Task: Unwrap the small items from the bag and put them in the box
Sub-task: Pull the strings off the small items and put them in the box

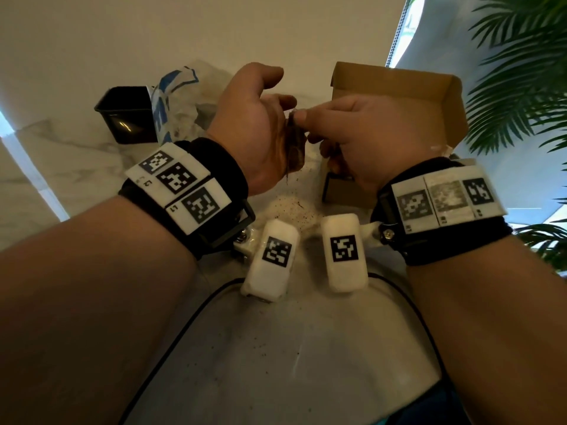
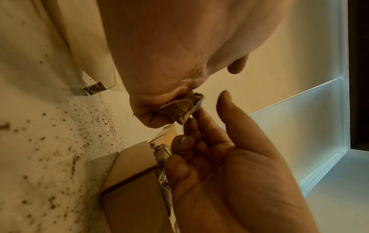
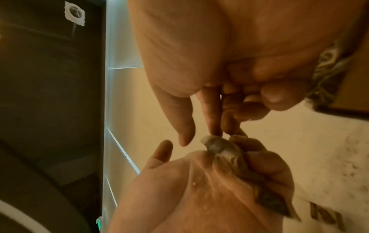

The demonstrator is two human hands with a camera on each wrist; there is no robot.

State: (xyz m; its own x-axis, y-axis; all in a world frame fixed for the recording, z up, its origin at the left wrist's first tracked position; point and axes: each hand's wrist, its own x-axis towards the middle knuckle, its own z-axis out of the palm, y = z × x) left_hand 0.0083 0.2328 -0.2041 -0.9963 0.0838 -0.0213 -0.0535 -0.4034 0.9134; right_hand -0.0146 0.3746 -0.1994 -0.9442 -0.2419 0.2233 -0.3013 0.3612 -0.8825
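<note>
Both hands meet in the air above the marble table (image 1: pixel 76 154), between the plastic bag (image 1: pixel 181 96) at the far left and the open cardboard box (image 1: pixel 399 96) at the far right, which suits the job: things come from one side and go to the other. The left hand (image 1: pixel 254 130) has its fingers curled round a small wrapped item (image 1: pixel 294 133), with the crumpled paper wrapper bunched against the palm, so the item stays steady while the other hand works on it. The right hand (image 1: pixel 346 133) pinches the top edge of the same wrapper between thumb and forefinger, and its other fingers are curled in. In the left wrist view the twisted end of the wrapper (image 2: pixel 187 107) shows right at that pinch, so the step in hand looks like peeling the paper open; the item itself is covered and I cannot tell what it is. Dark crumbs (image 1: pixel 291 210) lie scattered on the table right under the hands, probably shed from the wrappers, which may be why the work is done over the table and not over the box. A strip of patterned paper (image 2: pixel 163 170) hangs at the near edge of the box. A black tub (image 1: pixel 125 115) stands just left of the bag, perhaps for waste paper. A palm plant (image 1: pixel 521 72) stands at the far right.
</note>
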